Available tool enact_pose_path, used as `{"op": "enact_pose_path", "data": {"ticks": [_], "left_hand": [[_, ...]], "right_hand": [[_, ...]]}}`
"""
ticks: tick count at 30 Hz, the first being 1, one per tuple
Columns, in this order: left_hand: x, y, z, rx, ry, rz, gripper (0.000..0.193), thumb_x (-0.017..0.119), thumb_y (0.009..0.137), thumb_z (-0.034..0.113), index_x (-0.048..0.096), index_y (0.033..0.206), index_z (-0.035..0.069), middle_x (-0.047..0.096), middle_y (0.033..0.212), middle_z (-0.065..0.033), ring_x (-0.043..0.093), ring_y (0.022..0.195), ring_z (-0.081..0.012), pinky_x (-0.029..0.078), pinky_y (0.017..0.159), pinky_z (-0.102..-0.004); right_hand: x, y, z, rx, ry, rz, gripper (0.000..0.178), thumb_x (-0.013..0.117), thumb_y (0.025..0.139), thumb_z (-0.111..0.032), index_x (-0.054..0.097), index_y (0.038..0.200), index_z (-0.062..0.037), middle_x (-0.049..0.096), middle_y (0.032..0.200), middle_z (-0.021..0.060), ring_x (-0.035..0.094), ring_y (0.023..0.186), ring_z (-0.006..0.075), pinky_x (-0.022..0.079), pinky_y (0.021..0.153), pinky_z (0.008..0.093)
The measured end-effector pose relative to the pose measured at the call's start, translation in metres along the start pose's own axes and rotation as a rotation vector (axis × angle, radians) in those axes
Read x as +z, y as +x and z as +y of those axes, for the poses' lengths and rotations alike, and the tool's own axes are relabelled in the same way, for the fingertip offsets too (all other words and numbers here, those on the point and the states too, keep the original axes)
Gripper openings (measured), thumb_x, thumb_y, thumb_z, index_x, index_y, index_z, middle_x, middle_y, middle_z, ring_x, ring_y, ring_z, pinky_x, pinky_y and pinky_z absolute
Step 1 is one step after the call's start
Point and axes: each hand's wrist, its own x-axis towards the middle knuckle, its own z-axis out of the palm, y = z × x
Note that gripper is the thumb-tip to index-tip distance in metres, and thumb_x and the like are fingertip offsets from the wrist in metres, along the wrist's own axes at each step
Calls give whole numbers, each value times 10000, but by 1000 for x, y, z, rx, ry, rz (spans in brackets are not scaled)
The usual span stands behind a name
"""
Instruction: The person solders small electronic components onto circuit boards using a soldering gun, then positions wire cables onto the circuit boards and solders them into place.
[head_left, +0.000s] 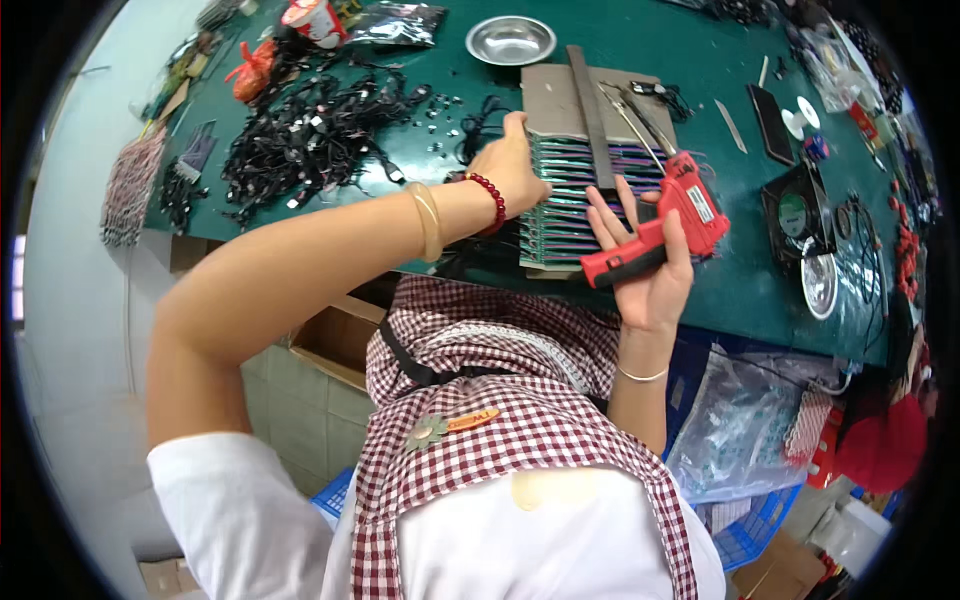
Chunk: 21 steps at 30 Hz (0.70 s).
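My left hand rests at the left edge of a row of thin, dark and purple wires with green ends, laid side by side on a cardboard sheet. Its thumb and a finger are spread apart along that edge; I see nothing gripped. In my right hand lies a red glue gun with a black grip, its nozzle pointing away over the wires. The gun sits between thumb and palm, while the other fingers stretch toward the metal ruler lying across the wires.
A heap of black cables spreads on the green table at left. A steel dish stands at the back. At right are a black phone-like slab, a white spool, a black fan and scissors.
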Motion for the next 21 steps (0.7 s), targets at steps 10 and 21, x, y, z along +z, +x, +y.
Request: {"op": "enact_pose_path", "data": {"ticks": [10,21], "left_hand": [[-174,-79,-107,-31,-920,327,838,707,772,97,149,1387,-14,598,996,-111,576,884,-157,453,812,-290],[-353,33,-400,-449,413,912,427,531,811,385,649,984,14,625,991,-229,607,962,-336,466,835,-411]], "right_hand": [[-1,-3,-11,15,-55,-10,287,510,911,-240,440,1117,-52,269,1385,300,291,1266,485,302,1052,510],[17,-6,-7,23,-129,25,278,492,916,-257,473,1110,-59,270,1402,270,280,1281,466,282,1070,493]]}}
